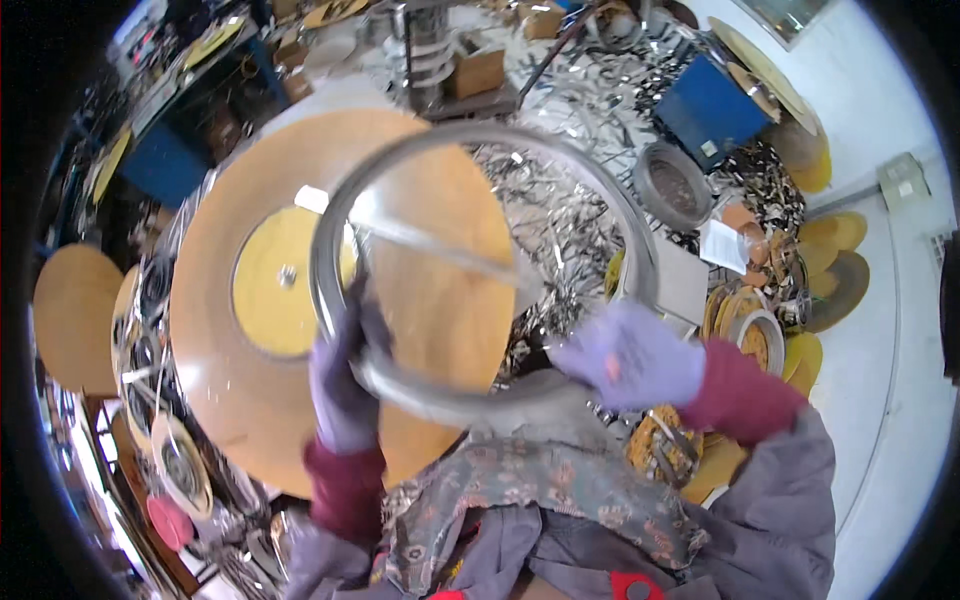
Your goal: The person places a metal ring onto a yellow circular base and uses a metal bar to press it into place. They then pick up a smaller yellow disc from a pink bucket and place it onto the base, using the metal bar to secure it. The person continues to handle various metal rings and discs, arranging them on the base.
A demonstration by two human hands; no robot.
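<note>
A large metal ring [322, 262] is held up in front of me, with its middle open. My left hand [347, 385], in a pale purple glove, is closed around its lower left rim. My right hand [635, 355], gloved alike and blurred, is closed at the lower right rim; its fingertips are smeared. Beneath the ring and to the left lies a big tan round disc [250, 410]. A yellow circle [275, 250] with a small metal hub [287, 275] sits on it. Through the ring, a pale straight bar [440, 243] crosses above the disc.
Metal strip scraps [560, 215] litter the floor ahead. A blue box [712, 108], a grey round tub [672, 185] and several yellow discs [835, 285] stand to the right, near a white wall [870, 400]. Cluttered blue-framed benches [165, 165] are at the left.
</note>
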